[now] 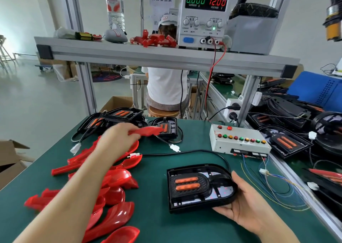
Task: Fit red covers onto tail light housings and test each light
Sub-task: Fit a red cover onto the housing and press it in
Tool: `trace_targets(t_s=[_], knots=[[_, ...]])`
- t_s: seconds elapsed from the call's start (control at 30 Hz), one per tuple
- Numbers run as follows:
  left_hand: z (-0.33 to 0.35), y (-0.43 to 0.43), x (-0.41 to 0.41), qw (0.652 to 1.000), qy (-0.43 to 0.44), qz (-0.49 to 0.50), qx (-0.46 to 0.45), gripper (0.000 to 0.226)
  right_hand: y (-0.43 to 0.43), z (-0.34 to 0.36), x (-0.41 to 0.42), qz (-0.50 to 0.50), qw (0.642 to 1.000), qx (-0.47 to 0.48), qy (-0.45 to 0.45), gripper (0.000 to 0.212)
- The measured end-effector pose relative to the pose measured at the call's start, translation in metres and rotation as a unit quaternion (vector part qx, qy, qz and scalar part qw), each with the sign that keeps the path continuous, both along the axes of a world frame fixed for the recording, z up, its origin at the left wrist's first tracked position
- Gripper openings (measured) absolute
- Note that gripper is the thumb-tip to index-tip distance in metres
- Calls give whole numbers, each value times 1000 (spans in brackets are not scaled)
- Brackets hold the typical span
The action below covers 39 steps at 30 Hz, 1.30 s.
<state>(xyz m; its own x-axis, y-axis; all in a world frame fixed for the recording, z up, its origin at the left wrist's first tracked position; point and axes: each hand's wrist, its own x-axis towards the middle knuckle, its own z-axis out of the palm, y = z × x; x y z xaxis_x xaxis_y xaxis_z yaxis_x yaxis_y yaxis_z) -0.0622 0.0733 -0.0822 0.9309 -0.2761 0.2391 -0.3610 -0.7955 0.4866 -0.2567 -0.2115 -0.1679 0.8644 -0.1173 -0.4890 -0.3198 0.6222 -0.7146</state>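
Red glossy plastic cover (148,131), pinched in the left hand (118,141), should square up over the black D-shaped plastic housing (199,187) the right hand (246,207) grips before pressing.

One wide-angle camera, worn on the head, looks forward and down across the green desk (185,228) from close above; the shelf (166,55) and power supply (203,16) fill the upper middle of the frame.

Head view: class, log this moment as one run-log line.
left hand: holds cover | right hand: holds housing | fit: not yet done
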Motion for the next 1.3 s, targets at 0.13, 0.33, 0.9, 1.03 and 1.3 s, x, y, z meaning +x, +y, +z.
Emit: trace_targets(t_s=[0.13,0.33,0.9,1.03,1.3], knots=[[-14,-71,-57,987,39,-147,-61,21,0,-1,0,0,1000,0,-12,48],[-52,-120,-86,984,22,-172,-32,26,-2,-8,3,7,999,-24,-21,44],[-57,-123,-73,976,41,-214,-20,26,-1,-7,4,-9,997,-67,-32,43],[-58,-120,-70,968,39,-244,-40,26,1,-5,6,-11,995,-89,-41,36],[-49,-118,-58,951,62,-303,-27,23,5,0,5,-15,991,-113,-72,31]])
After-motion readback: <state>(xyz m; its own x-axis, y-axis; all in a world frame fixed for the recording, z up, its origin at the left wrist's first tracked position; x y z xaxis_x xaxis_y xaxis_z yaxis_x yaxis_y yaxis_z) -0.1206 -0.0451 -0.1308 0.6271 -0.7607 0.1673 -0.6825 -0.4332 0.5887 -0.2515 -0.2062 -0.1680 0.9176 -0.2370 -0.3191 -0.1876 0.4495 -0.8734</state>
